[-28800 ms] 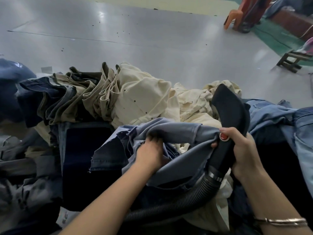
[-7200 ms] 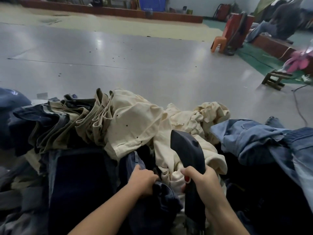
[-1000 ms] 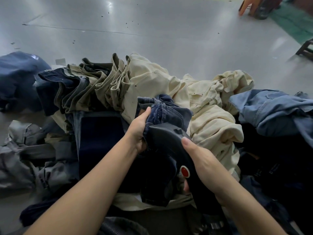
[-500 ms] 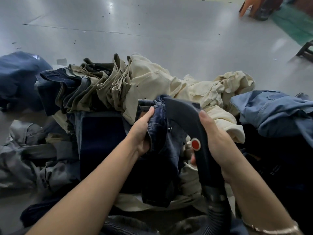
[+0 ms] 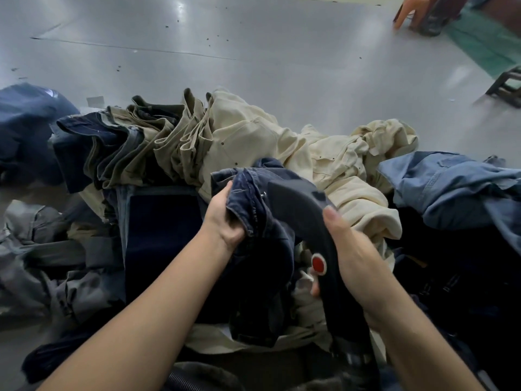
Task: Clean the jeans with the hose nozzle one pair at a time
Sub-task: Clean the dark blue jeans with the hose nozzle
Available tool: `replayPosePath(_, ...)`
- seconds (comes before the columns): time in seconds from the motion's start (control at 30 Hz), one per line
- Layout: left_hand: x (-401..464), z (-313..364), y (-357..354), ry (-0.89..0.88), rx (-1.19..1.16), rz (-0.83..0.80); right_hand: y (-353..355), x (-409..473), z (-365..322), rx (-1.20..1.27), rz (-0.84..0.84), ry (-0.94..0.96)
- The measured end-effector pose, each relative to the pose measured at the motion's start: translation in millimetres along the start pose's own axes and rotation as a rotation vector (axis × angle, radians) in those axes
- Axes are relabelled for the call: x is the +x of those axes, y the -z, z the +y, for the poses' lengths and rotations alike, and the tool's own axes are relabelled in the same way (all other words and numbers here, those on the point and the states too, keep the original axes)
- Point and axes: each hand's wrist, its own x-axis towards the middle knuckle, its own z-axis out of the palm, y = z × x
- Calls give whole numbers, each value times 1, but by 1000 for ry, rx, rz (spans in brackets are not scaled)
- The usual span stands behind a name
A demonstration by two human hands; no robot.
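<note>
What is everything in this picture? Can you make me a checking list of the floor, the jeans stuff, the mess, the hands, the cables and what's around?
Surface: shiny grey floor with small dark specks.
Job's things: dark blue jeans bunched up; black hose nozzle with a red button lies against them.
Clutter: folded khaki trousers, cream trousers, light blue jeans, grey garments.
Hands: left hand grips the dark blue jeans; right hand holds the hose nozzle.
Cables: ribbed hose at the bottom edge; no cables seen.
Surroundings: orange stool, green mat.
</note>
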Motion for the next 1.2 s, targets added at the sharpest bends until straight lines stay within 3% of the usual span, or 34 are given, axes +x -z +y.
replayPosePath(0.17, -1, 2, -13, -96, -81, -23, -8, -9, 17, -120, -51, -21)
replayPosePath(0.4, -14, -16, -18, 35, -112, -92, -3, 12, -5, -23, 10, 63)
replayPosePath(0.57, -12, 2, -21, -85, -117, -53, 4, -10, 3, -58, -94, -5)
replayPosePath(1.2, -28, -12, -30, -52, -193, -46, 11, -13, -6, -39, -70, 46)
